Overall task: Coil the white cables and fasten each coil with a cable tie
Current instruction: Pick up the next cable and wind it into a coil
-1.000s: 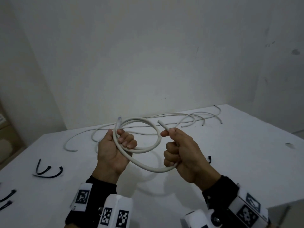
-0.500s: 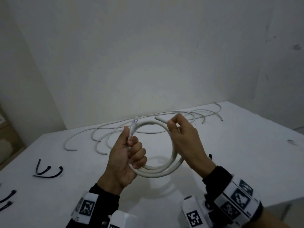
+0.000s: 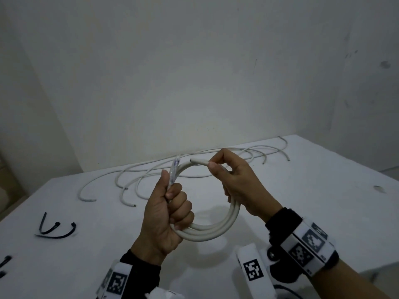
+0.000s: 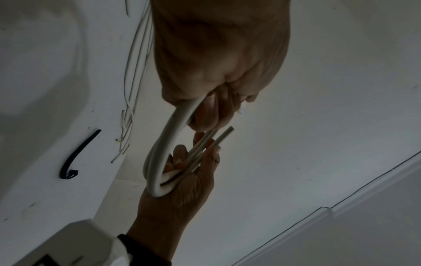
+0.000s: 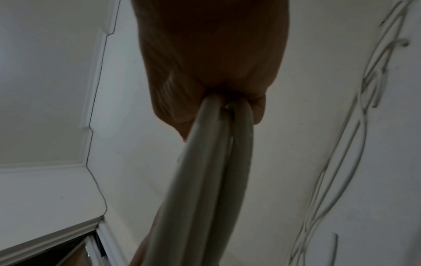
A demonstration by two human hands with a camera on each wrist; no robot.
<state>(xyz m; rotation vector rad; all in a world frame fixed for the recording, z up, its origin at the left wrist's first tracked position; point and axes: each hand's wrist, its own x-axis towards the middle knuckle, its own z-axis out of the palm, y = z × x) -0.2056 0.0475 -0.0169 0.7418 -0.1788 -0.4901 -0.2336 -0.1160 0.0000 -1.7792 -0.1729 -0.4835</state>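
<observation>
A white cable is wound into a round coil of about three turns, held up above the white table. My left hand grips the coil's left side in a fist, with one cable end sticking up past the thumb. My right hand holds the coil's right side and pinches the other free end at the top. The left wrist view shows the coil running between both hands. In the right wrist view the strands leave my right hand.
Several loose white cables lie tangled along the table's far edge by the wall, also in the right wrist view as loose cables. Black cable ties lie at the left, more ties at the frame edge. One tie shows in the left wrist view.
The loose, uneven loops have been drawn into one tight round coil. My right hand carried the free end up and over to the top, and my left hand closed into a fist on the coil.
</observation>
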